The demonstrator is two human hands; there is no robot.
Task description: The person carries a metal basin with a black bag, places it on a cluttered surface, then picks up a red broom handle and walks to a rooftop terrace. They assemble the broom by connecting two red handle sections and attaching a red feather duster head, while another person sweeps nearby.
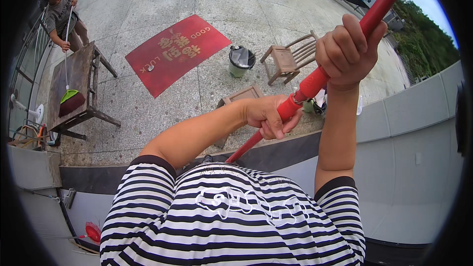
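Note:
A long red pole (310,84) runs slantwise up past my chest to the upper right, its far end outside the view. My right hand (347,51) is raised and wraps round the upper, thicker stretch. Lower down, my left hand (272,116) grips the pole just below a joint (297,99) where two sections meet. Below that hand, a thinner red length reaches down toward my body. Both hands have their fingers closed on the pole.
Around me stand a wooden chair (282,60), a low stool (252,92), a dark bin (242,59) and a red mat (175,54). At the left, a person (61,17) holds a broom (71,101) over a wooden table (81,71). A wall (419,135) borders my right.

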